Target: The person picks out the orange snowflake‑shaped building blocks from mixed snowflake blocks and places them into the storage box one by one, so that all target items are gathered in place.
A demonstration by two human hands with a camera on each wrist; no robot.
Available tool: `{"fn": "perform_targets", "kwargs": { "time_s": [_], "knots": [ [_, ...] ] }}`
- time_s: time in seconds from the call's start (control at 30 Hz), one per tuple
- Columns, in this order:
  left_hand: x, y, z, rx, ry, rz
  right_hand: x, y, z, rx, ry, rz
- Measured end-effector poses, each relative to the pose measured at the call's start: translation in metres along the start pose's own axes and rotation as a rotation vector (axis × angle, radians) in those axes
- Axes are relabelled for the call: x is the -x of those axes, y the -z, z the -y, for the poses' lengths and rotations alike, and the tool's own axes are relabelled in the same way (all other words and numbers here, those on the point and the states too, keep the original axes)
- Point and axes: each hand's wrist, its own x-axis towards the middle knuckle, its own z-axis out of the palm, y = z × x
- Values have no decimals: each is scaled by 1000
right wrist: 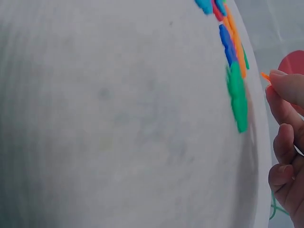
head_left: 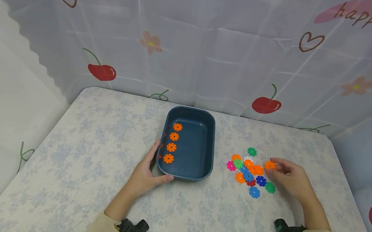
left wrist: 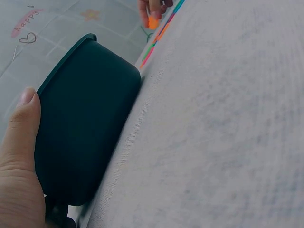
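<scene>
Left of centre, low in the head view: left hand [head_left: 145, 175] at the near-left corner of a dark blue rectangular tray [head_left: 192, 148]. Hand spread in a wide grip, thumb along the near side, pointing right, fingers reaching up the outer left wall. Finger ends partly hidden by that wall; the left wrist view shows the thumb against the tray, other fingers hard to make out. Forearm slants up and right; beige sleeve [head_left: 102, 230] cut off by the bottom edge, black wrist mount [head_left: 134, 228] beside it.

Middle of the frame: tray flat on the pale patterned tabletop [head_left: 98, 139]. Four orange slotted discs [head_left: 174, 136] in a column along its left side, faint reddish reflections on the wall beside them.

Right of centre: loose cluster of slotted discs [head_left: 248, 176], green, orange, pink, blue, white, red. Several overlap; the white and red ones are partly covered, so exact count uncertain.

Farther right: right hand [head_left: 292, 181], thumb and forefinger pinching one orange disc [head_left: 269, 165] just off the cluster's right edge, remaining fingers curled. Right wrist view shows that disc as a mere sliver, hand cut off at the right edge. Forearm angles up and left from the lower right corner.
</scene>
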Motion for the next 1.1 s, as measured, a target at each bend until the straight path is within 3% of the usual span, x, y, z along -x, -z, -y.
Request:
{"fn": "perform_targets", "kwargs": {
  "time_s": [0.47,0.73,1.1],
  "knots": [
    [0,0,0,-10,-4,-2,-14,-6,47,-45,123,30],
    [0,0,2,6,-6,-1,-22,-20,83,-132,193,110],
    [1,1,2,-4,-9,-2,-23,-44,123,-168,332,118]
  ]
}}
